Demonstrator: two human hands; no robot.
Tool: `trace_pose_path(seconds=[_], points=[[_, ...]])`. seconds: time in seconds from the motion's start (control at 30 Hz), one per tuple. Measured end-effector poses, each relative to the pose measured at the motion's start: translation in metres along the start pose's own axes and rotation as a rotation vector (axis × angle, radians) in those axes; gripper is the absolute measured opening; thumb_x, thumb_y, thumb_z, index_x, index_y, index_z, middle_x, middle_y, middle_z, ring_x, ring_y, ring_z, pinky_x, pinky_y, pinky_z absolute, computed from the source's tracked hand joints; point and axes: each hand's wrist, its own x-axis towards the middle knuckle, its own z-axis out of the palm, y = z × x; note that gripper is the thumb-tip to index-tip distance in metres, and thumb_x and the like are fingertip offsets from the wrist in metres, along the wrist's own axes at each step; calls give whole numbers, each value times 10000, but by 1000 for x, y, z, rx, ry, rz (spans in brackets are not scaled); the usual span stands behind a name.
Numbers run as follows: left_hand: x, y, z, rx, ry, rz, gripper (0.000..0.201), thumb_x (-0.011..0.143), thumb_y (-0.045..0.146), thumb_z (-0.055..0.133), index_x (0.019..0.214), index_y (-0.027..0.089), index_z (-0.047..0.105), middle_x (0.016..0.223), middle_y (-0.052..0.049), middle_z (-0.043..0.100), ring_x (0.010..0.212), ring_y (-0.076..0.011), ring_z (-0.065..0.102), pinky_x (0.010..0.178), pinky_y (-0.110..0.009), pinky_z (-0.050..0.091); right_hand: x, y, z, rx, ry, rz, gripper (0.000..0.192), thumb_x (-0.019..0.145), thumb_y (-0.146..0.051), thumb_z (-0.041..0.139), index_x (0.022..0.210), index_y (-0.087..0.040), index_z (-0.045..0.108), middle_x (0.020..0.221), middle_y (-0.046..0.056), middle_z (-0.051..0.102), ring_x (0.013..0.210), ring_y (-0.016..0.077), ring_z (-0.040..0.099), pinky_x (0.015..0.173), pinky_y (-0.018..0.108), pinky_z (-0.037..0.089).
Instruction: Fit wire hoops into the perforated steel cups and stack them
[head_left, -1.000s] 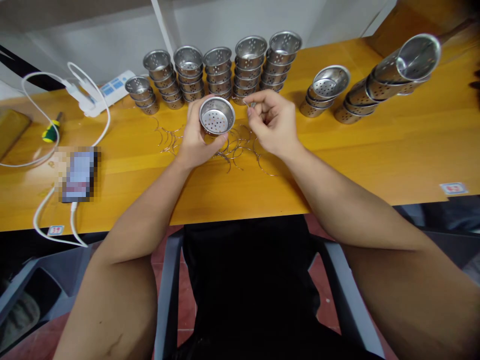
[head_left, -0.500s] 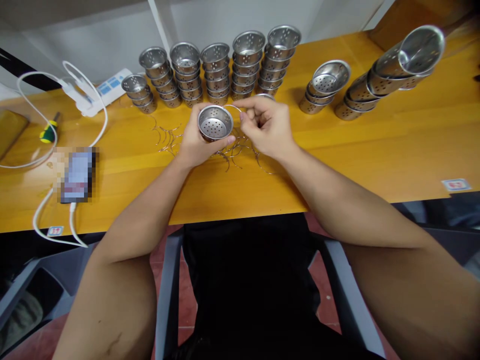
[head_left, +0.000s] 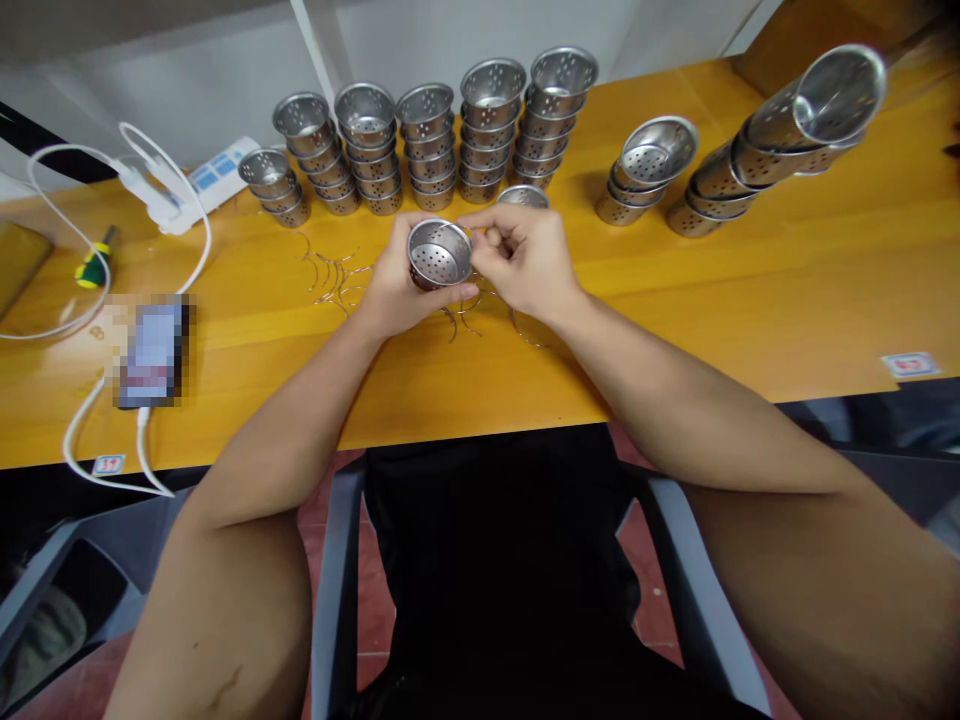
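My left hand [head_left: 390, 290] grips a small perforated steel cup [head_left: 439, 253], tilted so its open mouth faces me. My right hand [head_left: 525, 260] pinches a thin wire ring at the cup's right rim; the ring is mostly hidden by my fingers. Both hands hover just above a scatter of loose wire rings [head_left: 337, 275] on the yellow wooden table [head_left: 675, 300]. A single steel cup [head_left: 523, 197] stands right behind my right hand.
Several stacks of the same steel cups [head_left: 427, 150] line the back of the table. Leaning stacks lie at the right [head_left: 649, 170] [head_left: 780, 150]. At the left are a phone [head_left: 154, 350], white cables [head_left: 82, 440], a power strip [head_left: 206, 180] and a screwdriver [head_left: 94, 262].
My right hand has brought the wire ring left and down to the cup's rim. The cup has tilted slightly and both hands have closed together.
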Motion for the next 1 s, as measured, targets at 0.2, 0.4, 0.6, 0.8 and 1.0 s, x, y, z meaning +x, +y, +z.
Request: trace_pose_path(seconds=[0.2,0.4,0.6,0.8,1.0], points=[[0,5,2,35,31,21,1175,792,1009,976,1631,353,479,1460,-94,734,1328,-351,842,1192,-545,694,0,2,4,43,40,-7,190,1139,-441,869,1186,-256,867,750,-16,489,715,216,568,755,408,651],[1,10,3,39,66,37,1144,807,990,987,1614,354,485,1386,-74,753,1185,-310,860,1103,-505,702,1,10,6,72,24,-35,253,1147,-510,859,1173,-258,858,746,-8,491,693,213,551,722,416,645],[2,19,2,82,65,-1,1231,711,985,1048,1605,326,517,1406,-96,759,1230,-344,870,1116,-525,709,1,10,9,63,57,-53,239,1139,-482,850,1230,-261,835,748,-15,504,695,214,547,729,411,650],[2,28,3,97,70,-18,1101,784,982,1012,1532,305,574,1333,-75,768,1124,-308,870,1094,-524,705,-1,-5,10,138,54,-57,87,1115,-342,832,1087,-260,818,735,-18,516,685,196,527,697,369,610],[1,30,5,33,54,26,1009,865,977,959,1532,321,583,1305,-57,767,1074,-263,849,999,-463,707,0,-12,9,230,35,-8,137,1096,-349,873,1028,-256,798,747,-8,569,694,182,546,657,324,580]])
